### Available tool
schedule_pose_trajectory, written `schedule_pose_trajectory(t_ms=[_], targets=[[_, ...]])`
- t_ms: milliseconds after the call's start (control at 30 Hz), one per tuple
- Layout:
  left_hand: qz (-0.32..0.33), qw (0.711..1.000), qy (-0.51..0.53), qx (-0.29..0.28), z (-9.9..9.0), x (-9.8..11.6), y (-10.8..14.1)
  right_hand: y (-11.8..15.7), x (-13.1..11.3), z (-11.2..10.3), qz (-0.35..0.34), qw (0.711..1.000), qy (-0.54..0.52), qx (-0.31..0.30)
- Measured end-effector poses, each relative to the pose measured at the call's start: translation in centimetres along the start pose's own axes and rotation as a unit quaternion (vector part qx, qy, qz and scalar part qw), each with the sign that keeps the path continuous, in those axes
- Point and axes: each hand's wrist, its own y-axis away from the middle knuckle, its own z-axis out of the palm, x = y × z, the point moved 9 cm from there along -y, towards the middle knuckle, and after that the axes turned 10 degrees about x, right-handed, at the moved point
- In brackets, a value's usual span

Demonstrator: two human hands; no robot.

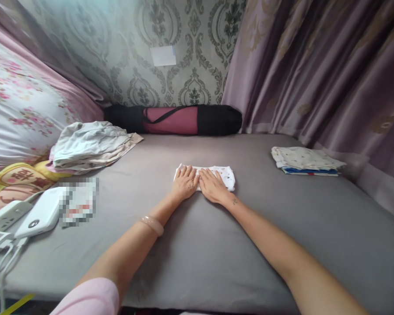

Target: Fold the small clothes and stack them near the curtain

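Note:
A small folded white cloth with dark dots (229, 175) lies flat on the grey sheet (197, 245), near the middle of the view. My left hand (185, 183) rests palm down on its left part, fingers stretched forward. On its middle, my right hand (212, 186) lies flat too, fingers pointing ahead and to the left. The two hands are side by side, close together at the thumbs. Neither hand grips anything. The cloth's right end shows beyond my right hand, and much of its near edge is hidden under both hands.
A folded stack of cloths (307, 158) sits at the right. Crumpled light clothes (92, 144) lie at the left, with a white power bank (42, 212), a power strip (9, 214) and cables nearer. Along the wall is a black and dark pink bag (174, 120).

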Motion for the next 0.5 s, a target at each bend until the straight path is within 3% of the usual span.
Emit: schedule_pose_trajectory(t_ms=[233, 500], targets=[[-0.049, 0.997, -0.01, -0.056, 0.1, -1.1, 0.2, 0.6, 2.0, -0.5, 0.076, 0.997, 0.033, -0.005], [-0.061, 0.995, 0.011, -0.084, 0.2, -2.1, 0.7, 1.7, 5.1, -1.0, 0.085, 0.993, 0.07, -0.046]])
